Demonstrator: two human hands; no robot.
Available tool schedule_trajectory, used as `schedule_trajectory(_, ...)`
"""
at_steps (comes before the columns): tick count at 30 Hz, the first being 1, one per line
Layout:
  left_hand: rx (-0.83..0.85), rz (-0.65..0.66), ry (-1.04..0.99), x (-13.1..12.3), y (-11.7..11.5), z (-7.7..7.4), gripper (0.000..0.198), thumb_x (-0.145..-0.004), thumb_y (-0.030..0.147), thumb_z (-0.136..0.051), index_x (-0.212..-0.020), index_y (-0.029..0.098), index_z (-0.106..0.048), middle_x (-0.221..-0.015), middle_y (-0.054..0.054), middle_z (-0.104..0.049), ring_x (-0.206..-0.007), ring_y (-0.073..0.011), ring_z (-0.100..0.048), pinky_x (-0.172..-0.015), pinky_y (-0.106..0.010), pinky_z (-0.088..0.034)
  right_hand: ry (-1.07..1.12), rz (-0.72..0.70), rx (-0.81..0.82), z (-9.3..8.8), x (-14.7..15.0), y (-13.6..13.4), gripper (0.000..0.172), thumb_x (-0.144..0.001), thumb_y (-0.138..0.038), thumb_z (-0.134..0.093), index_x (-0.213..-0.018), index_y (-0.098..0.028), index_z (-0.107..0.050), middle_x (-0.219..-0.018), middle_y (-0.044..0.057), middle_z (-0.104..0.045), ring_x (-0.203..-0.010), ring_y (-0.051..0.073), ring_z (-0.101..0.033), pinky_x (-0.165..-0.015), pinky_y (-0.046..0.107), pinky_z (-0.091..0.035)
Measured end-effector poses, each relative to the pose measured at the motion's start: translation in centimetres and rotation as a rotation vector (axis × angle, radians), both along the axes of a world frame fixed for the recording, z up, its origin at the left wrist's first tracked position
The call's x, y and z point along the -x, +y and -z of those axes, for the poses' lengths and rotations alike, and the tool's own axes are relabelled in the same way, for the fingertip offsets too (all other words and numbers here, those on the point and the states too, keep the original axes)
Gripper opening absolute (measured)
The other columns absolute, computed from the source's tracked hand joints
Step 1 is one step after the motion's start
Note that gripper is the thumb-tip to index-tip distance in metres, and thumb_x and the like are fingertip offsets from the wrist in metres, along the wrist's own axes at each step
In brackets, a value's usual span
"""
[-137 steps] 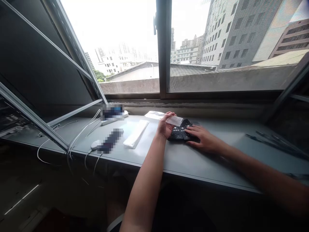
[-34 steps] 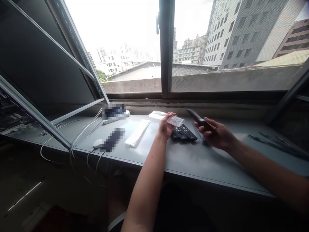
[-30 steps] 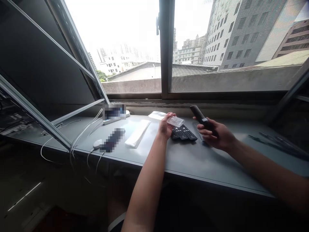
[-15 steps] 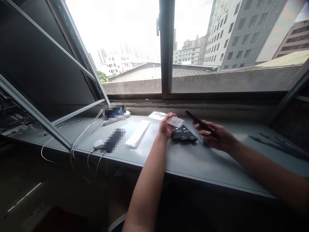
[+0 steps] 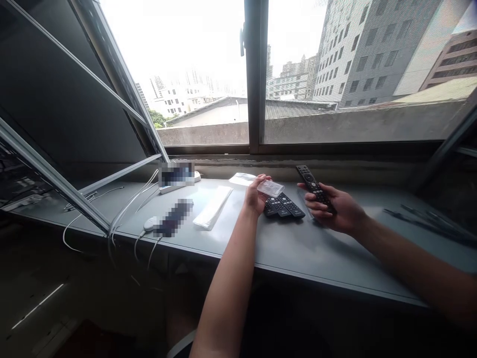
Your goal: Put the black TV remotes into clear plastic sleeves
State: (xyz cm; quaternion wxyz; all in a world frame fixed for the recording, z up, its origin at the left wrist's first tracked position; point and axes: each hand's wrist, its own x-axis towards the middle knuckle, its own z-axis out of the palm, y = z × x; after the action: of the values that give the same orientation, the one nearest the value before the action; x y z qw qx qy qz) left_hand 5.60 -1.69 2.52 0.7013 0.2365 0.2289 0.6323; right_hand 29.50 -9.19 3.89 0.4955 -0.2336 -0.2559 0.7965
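Note:
My left hand [image 5: 256, 195] is closed on a clear plastic bag [image 5: 271, 188], which sticks out to the right of the fingers. In my right hand [image 5: 337, 206] is a black remote control [image 5: 313, 184], its button side turned up toward me. Several more black remotes [image 5: 283, 206] lie fanned on the table between the two hands, partly covered by the left hand and the bag. Something clear, maybe plastic, shows on the table just below the right fingers.
A stack of clear bags [image 5: 213, 208] lies left of my left arm, with another white sheet or bag [image 5: 242, 179] behind. A blurred device [image 5: 173, 219], a round white charger [image 5: 150, 224] and cables are further left. Dark thin items [image 5: 428, 223] lie right, below a window frame [image 5: 257, 99].
My right hand has rolled the remote from edge-on to showing its buttons. Its far end has swung slightly right. The left hand stays in place with the bag.

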Motion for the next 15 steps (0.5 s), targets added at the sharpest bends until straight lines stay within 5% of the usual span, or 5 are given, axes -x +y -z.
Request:
schedule_trajectory(6, -0.004, -0.001, 0.003, 0.01, 0.00, 0.03, 0.025, -0.084, 0.018, -0.083, -0.106, 0.019, -0.072, -0.103, -0.006, -0.079, -0.096, -0.0195, -0.076, -0.092, -0.031, -0.059, -0.010, 0.040, 0.040, 0.10, 0.05, -0.01, 0.036, -0.106, -0.030, -0.066, -0.142, -0.022, -0.065, -0.087, 0.005, -0.066, -0.068, 0.017, -0.066, -0.045, 0.021, -0.062)
schedule_trajectory(11, -0.005, -0.001, 0.006, 0.01, 0.14, 0.12, 0.023, -0.084, 0.018, -0.082, -0.106, 0.019, -0.072, -0.103, -0.006, -0.079, -0.095, -0.0192, -0.075, -0.089, -0.031, -0.059, -0.057, 0.092, 0.112, 0.15, -0.21, 0.17, 0.032, -0.111, -0.026, -0.063, -0.143, -0.026, -0.065, -0.113, 0.008, -0.080, -0.084, 0.018, -0.082, -0.056, 0.022, -0.070)
schedule_trajectory(15, -0.008, -0.003, -0.006, -0.01, 0.12, 0.10, 0.022, -0.085, 0.017, -0.081, -0.105, 0.018, -0.072, -0.102, -0.006, -0.079, -0.094, -0.0183, -0.074, -0.088, -0.030, -0.058, -0.046, 0.115, 0.133, 0.25, -0.40, 0.45, 0.032, -0.118, -0.036, -0.051, -0.146, -0.024, -0.064, -0.115, 0.008, -0.083, -0.070, 0.014, -0.082, -0.043, 0.017, -0.063)
